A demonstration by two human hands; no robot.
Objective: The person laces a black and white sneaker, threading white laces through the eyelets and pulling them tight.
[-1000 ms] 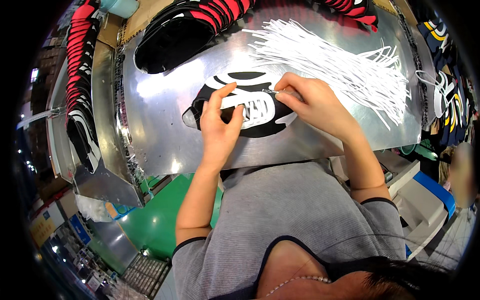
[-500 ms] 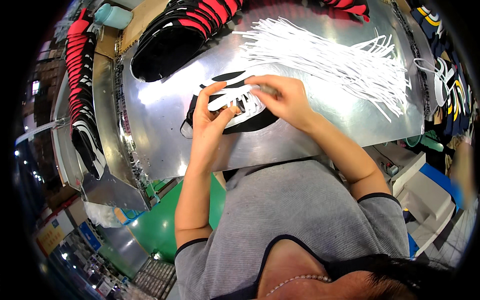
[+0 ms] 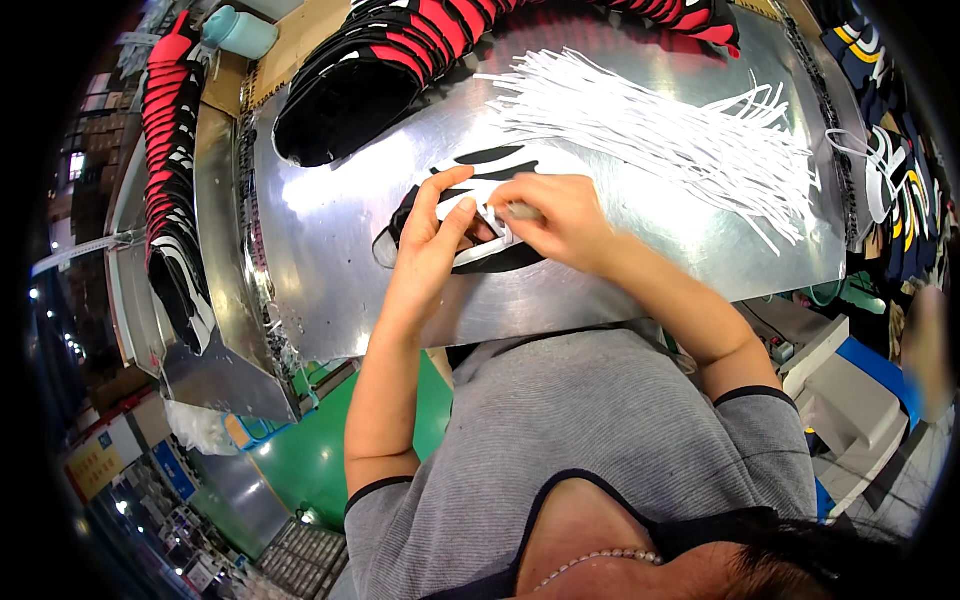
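A black and white shoe upper [image 3: 512,262] lies on the metal tabletop, with white lace rows across its middle. My left hand [image 3: 432,240] grips its near-left part, thumb and forefinger pinching the white edge of the opening. Over the lace rows, my right hand [image 3: 560,215] is closed around a small grey-brown handled tool [image 3: 524,210]. The tool's tip is hidden among the fingers and laces. Both hands meet at the middle of the upper.
A bundle of white shoelaces [image 3: 660,135] spreads to the right. Nested black and red shoe uppers [image 3: 400,75] curve along the back, and another row [image 3: 170,170] stands on the left ledge. A pale blue cup [image 3: 240,33] is at the back left. More uppers [image 3: 905,200] hang at far right.
My right hand has come down and a little left toward my left hand, with the tool turned in its fingers. The left thumb has moved up onto the white edge. The whole view has shifted slightly.
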